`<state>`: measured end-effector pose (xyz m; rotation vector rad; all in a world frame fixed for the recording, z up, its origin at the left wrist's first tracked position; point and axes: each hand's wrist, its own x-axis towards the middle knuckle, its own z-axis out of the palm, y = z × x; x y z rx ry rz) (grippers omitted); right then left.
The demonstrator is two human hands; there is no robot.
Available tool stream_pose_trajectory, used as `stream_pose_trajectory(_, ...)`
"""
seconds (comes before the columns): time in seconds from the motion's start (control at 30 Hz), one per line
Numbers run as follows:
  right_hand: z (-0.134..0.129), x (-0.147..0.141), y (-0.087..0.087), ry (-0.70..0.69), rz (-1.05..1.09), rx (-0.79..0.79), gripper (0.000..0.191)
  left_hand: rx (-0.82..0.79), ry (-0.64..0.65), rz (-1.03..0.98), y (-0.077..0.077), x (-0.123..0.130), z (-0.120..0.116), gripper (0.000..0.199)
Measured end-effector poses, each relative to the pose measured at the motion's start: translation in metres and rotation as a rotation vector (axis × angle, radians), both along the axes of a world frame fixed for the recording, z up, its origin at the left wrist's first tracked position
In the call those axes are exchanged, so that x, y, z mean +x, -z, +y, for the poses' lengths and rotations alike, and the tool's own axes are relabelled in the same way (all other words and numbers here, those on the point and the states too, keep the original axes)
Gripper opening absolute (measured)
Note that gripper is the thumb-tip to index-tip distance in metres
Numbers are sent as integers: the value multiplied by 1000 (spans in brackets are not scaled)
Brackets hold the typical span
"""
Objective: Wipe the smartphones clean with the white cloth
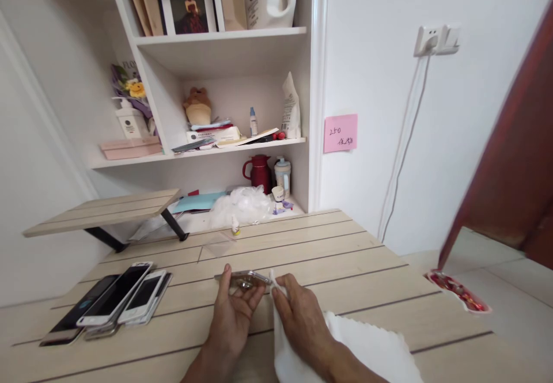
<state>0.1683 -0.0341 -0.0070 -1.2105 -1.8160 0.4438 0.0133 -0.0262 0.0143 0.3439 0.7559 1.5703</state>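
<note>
My left hand [235, 314] is closed around a smartphone [248, 277], which it holds above the table, edge toward me. Something round and shiny shows on the phone's underside. My right hand [300, 311] pinches a white cloth [283, 348], and a bunched bit of it touches the phone's right end. The rest of that cloth hangs below the hand. Another stretch of white cloth with a scalloped edge [371, 345] lies on the table under my right forearm; whether it is the same piece is hidden.
Several phones [116, 296] lie stacked on the left of the slatted table [371, 273]. A clear plastic bag [218, 245] and small white bottle [235, 225] sit toward the back. A raised wooden stand [108, 210] is at back left, before shelves [224, 37]. A pink note [341, 133] is on the wall.
</note>
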Motion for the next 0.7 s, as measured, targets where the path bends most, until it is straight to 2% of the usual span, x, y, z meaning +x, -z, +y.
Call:
stream_pose_trajectory(0.13,-1,-1,-1,-7,80,9,16,-3,-65,43,2,-2,2,18)
stream_pose_trajectory(0.33,-5,1,-8,-110,150,75,17,108,-146,275,9,11,-1,36)
stream_pose_trajectory(0.57,2,-2,0,-26,-18,-43,18,110,-209,331,4,5,0,51)
stream_pose_trajectory(0.7,-1,0,-3,-145,87,36,15,54,-202,425,3,4,-1,53)
